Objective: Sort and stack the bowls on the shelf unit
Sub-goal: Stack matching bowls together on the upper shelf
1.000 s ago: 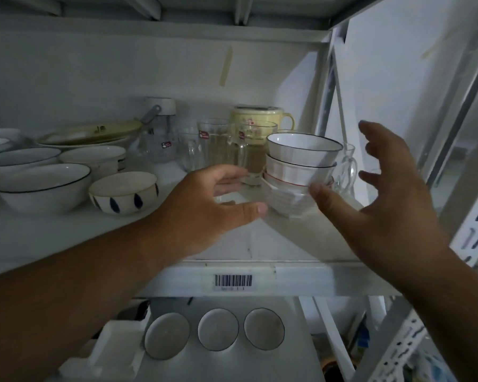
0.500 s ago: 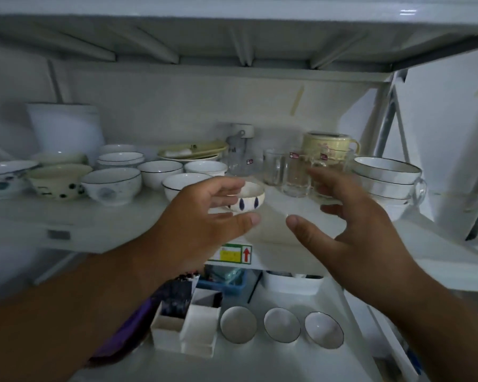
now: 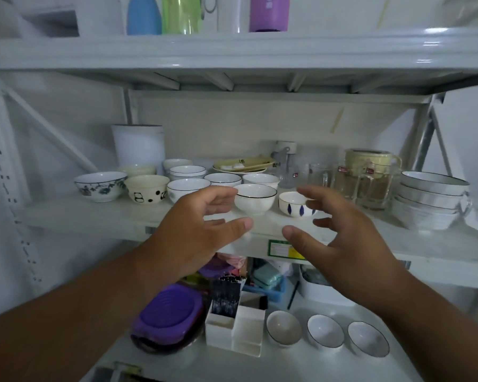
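Several bowls stand on the middle shelf [image 3: 94, 219]. A white bowl with a dark rim [image 3: 255, 199] sits near the front, and a small bowl with blue leaf marks [image 3: 294, 204] stands to its right. A stack of dark-rimmed bowls [image 3: 428, 199] is at the right end. My left hand [image 3: 202, 230] and my right hand [image 3: 331, 232] hover in front of the two front bowls, fingers spread and holding nothing. More bowls, among them a cream one with black spots [image 3: 146, 188] and a flowered one [image 3: 100, 186], stand to the left.
Glass mugs [image 3: 342, 180] and a cream jug [image 3: 370, 161] stand behind at the right, a white canister [image 3: 138, 144] at the back left. Three bowls [image 3: 326, 330] and a purple lidded container [image 3: 169, 318] sit on the lower shelf. Bottles [image 3: 177, 15] stand on the top shelf.
Both hands have left the bowl stack at the right and moved left to the middle of the shelf. The view has pulled back and now shows more of the shelf unit.
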